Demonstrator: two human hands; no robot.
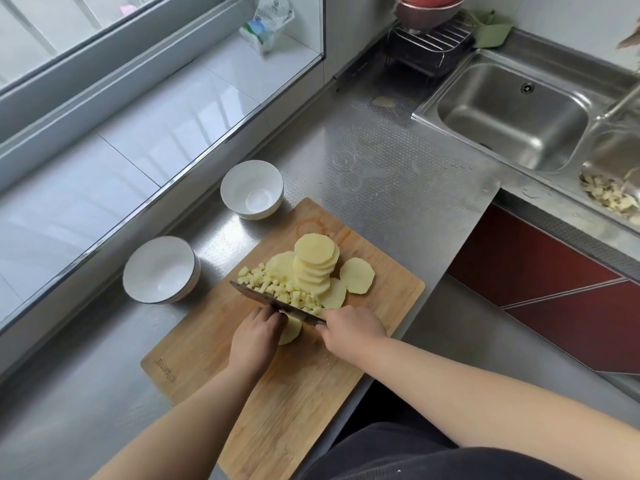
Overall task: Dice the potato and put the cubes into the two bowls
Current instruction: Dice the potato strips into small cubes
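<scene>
A wooden cutting board (311,393) lies on the steel counter. On it stand a leaning stack of round potato slices (316,263), two loose slices (356,275) beside the stack, and a pile of small potato cubes (277,289). My right hand (349,332) grips the handle of a cleaver (266,299), whose blade lies across the board just in front of the cubes. My left hand (258,336) presses down on a few stacked slices (291,330) right behind the blade, fingers curled. Two white bowls (161,270) (252,189) stand left of the board, with nothing in them.
A steel double sink (512,116) lies at the far right, with potato peelings (613,199) in its near basin. A wire rack (429,39) with a bowl stands behind the sink. A tiled window ledge runs along the left. The counter edge drops off right of the board.
</scene>
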